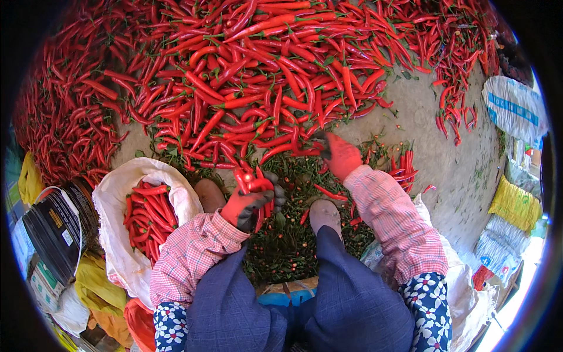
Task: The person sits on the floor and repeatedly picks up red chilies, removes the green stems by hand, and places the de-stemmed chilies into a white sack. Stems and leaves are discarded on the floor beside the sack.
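Observation:
My left hand (250, 204), in a red glove with dark grey fingers, is closed around several red chili peppers (256, 180), one showing a pale cut or broken end. My right hand (342, 154), gloved the same way, is at the near edge of a large heap of red chili peppers (264, 79). Its fingertips touch or nearly touch a pepper there; whether they grip it I cannot tell. Between my feet lies a layer of green stems and leaves (281, 251) with small pale-red bits. Left of my left hand stands a white woven sack (107, 211) with red peppers inside.
A few loose peppers (330, 192) lie by my right shoe (326, 215), and a small bunch (404, 165) lies farther right on the concrete floor (444, 176). A black case-like object (55, 233) with a white cable and yellow bags (99, 281) are at left. Plastic packs (514, 204) line the right side.

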The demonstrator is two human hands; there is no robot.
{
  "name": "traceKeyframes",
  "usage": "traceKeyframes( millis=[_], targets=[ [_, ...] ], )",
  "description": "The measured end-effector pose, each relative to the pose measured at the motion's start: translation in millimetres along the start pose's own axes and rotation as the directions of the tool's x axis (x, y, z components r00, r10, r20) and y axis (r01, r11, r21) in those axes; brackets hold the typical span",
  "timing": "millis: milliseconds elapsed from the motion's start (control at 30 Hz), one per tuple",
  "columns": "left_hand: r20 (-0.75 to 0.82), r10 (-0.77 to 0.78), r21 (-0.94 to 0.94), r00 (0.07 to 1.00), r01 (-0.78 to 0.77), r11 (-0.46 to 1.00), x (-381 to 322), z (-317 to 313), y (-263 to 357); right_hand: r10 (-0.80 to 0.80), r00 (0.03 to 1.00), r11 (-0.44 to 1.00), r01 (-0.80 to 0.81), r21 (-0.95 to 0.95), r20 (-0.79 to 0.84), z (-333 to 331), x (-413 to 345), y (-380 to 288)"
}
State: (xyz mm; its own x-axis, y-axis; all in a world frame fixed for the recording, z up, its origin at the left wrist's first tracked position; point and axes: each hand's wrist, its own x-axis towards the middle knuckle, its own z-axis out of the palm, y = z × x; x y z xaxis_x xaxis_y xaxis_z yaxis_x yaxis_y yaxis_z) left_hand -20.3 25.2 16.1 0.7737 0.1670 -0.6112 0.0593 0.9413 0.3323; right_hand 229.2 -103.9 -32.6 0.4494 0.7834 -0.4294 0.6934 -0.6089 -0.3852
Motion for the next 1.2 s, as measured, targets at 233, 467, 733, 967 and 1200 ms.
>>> traceKeyframes(
  millis=[233, 467, 733, 967, 1200],
  targets=[
    [-0.032, -0.05, -0.073, 0.998, 0.047, 0.996, 9.3, -3.7, -8.0, 0.1, 0.989, 0.987, -0.084, 0.138, -0.113, -7.3, -26.5, -4.6],
    [-0.063, -0.113, 0.032, 0.992, 0.115, 0.993, 6.4, -8.6, -7.6, 0.072, 0.997, 0.995, -0.072, -0.073, -0.003, 0.2, 4.0, -15.2],
    [0.091, -0.169, -0.086, 0.981, 0.177, 0.98, 14.6, 1.7, -29.0, -0.075, 0.986, 0.83, -0.022, 0.558, 0.15, -26.9, -47.7, -68.1],
    [-0.007, -0.352, 0.343, 0.936, 0.333, 0.878, 4.4, 8.0, -24.1, -0.1, 0.977, 0.692, -0.069, 0.719, 0.191, -14.4, -68.1, -75.6],
    [0.048, -0.021, 0.657, 0.999, -0.016, 0.754, 6.8, -2.5, -16.8, 0.133, 0.991, 0.835, -0.096, 0.542, -0.029, 24.1, -38.7, -69.9]
  ],
)
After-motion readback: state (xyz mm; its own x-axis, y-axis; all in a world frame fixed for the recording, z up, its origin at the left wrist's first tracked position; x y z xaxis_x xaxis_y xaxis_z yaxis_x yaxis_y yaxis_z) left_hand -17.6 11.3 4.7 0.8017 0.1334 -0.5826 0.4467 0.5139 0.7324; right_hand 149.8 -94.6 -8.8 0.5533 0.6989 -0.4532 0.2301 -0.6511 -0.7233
